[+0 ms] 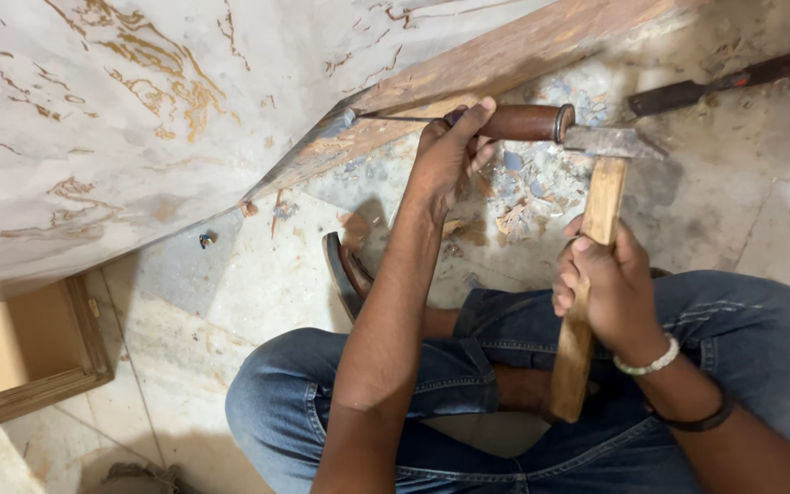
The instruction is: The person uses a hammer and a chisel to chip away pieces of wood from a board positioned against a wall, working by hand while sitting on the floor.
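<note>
My left hand (445, 151) grips the brown wooden handle of a chisel (514, 122). The chisel's thin steel blade runs left to the wooden edge (468, 78) of a large marble-patterned board (139, 119), where its tip touches. My right hand (601, 284) holds the long wooden handle of a hammer (596, 229). The hammer's steel head (610, 142) sits against the butt end of the chisel. I sit on the floor with legs in blue jeans (468, 393) folded under me.
A second chisel (724, 80) with a dark handle lies on the stone floor at the upper right. Wood chips and debris (523, 197) are scattered under the chisel. A sandal (347, 274) lies near my knee. A wooden frame (38, 366) stands at lower left.
</note>
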